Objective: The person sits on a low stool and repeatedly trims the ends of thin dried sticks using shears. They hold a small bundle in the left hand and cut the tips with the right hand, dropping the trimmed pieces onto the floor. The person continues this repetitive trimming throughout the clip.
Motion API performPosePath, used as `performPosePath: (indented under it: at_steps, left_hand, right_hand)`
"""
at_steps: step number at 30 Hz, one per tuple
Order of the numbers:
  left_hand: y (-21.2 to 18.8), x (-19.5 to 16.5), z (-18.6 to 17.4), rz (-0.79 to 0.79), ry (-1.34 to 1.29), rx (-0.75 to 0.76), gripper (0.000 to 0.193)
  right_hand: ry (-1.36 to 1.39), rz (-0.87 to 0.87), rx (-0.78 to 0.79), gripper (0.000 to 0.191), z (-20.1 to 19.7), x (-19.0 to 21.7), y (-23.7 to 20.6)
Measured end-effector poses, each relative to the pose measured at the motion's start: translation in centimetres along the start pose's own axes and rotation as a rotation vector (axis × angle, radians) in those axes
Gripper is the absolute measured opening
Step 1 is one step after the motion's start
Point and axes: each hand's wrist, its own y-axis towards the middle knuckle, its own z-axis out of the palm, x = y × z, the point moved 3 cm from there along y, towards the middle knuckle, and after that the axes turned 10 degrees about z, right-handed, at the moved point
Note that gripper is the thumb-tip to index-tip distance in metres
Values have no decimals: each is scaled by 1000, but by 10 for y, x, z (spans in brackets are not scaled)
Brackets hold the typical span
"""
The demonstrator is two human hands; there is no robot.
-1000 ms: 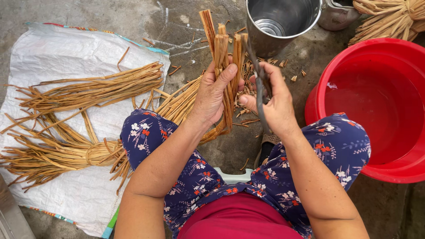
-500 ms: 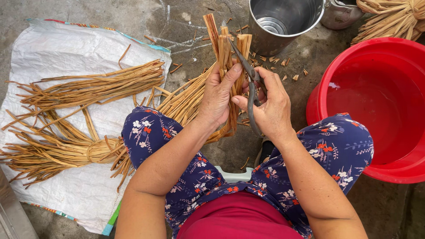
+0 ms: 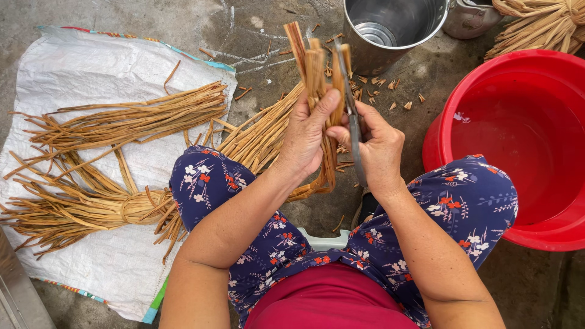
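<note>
Head view, looking down at your lap. Your left hand (image 3: 308, 137) is closed around a bunch of tan reed strips (image 3: 317, 67), fingers wrapped about it and thumb pressed on its front; the strips stand nearly upright, their cut ends fanning above the hand and their long tails bending down past your left knee. Your right hand (image 3: 378, 149), just right of the bunch, is closed on the handle of a dark knife (image 3: 348, 100), whose blade points up and lies against the right side of the strips. Beyond the bunch stands 1 steel bucket (image 3: 396, 30); short offcuts (image 3: 390, 97) litter the concrete between them. Right of the bunch sits 1 red basin (image 3: 524, 140) holding water. Left of the bunch, a white woven sack (image 3: 91, 67) carries 2 loose bundles of reed (image 3: 122, 122), the nearer one tied at its middle.
</note>
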Motion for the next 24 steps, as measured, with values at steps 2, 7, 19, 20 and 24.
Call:
performPosePath:
  at_steps: [2, 7, 19, 20, 24]
  left_hand:
    - [-3, 3, 0, -28, 19, -13, 25]
    - [-4, 2, 1, -84, 30, 50, 31]
    - [-18, 22, 9, 185, 729, 275, 58]
    - [-20, 20, 13, 299, 834, 333, 58]
    - [-22, 12, 20, 358, 931, 437, 64]
  right_hand:
    - [17, 62, -6, 45, -2, -2, 1]
    - [249, -97, 37, 35, -13, -1, 3]
    - [347, -214, -12, 50, -16, -3, 2]
    - [352, -219, -17, 49, -19, -3, 4]
    - [350, -189, -37, 44, -27, -1, 5]
